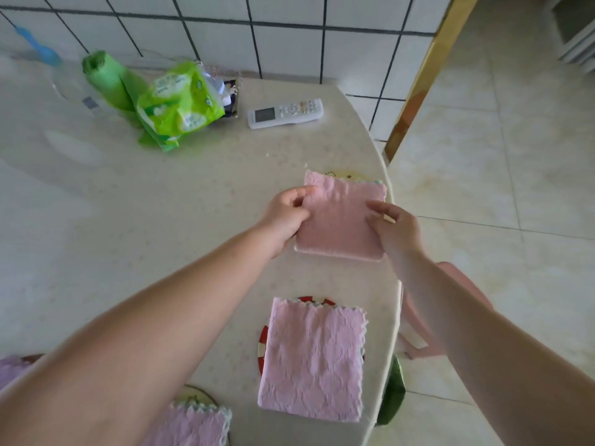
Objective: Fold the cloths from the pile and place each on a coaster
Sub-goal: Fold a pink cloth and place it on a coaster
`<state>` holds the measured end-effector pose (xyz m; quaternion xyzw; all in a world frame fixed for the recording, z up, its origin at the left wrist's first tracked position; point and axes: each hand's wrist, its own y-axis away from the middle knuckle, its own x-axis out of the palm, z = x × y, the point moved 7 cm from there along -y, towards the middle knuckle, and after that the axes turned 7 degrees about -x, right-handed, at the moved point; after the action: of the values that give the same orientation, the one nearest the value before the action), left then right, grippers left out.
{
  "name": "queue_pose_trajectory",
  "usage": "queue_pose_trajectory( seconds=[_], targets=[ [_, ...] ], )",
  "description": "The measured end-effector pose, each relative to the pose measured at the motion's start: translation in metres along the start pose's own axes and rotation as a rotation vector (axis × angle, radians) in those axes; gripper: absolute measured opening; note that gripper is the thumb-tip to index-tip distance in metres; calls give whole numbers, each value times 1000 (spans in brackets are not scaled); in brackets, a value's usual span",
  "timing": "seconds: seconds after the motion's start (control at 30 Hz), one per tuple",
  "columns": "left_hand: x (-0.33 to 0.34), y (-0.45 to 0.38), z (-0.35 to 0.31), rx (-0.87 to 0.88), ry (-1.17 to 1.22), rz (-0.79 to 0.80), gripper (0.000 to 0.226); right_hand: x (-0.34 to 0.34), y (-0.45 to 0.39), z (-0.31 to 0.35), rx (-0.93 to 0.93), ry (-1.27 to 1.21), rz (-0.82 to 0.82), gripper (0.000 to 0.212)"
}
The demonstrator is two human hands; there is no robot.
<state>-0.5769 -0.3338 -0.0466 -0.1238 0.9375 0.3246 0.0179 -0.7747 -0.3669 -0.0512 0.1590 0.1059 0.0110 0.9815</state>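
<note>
The counter (135,220) was pale and speckled, with a curved right edge, and stood against a tiled wall. At the back lay a white remote (285,113), a green tissue pack (178,107), a green bag roll (109,82) and a clear bottle (74,88). Along the right edge sat three coasters: a yellowish coaster (341,174) under a folded pink cloth (341,220), a red-and-white coaster (263,336) under a second pink cloth (314,362), and a third coaster (196,393) partly under a lilac cloth (193,426). More lilac fabric (13,370) showed at the left edge.
</note>
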Motion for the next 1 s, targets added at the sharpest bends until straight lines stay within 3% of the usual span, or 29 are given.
queue_pose_trajectory(
  seconds=[0.2, 0.33, 0.5, 0.7, 1.0],
  targets=[
    [8, -26, -19, 111, -190, -75, 55, -2, -30, -1, -71, 92, 3, 30],
    [11, -31, -17, 121, -275, -30, 54, -4, -38, -2, -107, 160, 40, 31],
    [-3, -20, -6, 138, -116, -145, 40, -14, -30, -11, -154, 137, 23, 39],
    [-8, -13, 13, 164, -344, -169, 45, -23, -10, -27, -221, 210, -19, 28],
    [-17, -15, 22, 114, -332, -214, 42, -20, -9, -24, -186, 264, -1, 31]
  ],
)
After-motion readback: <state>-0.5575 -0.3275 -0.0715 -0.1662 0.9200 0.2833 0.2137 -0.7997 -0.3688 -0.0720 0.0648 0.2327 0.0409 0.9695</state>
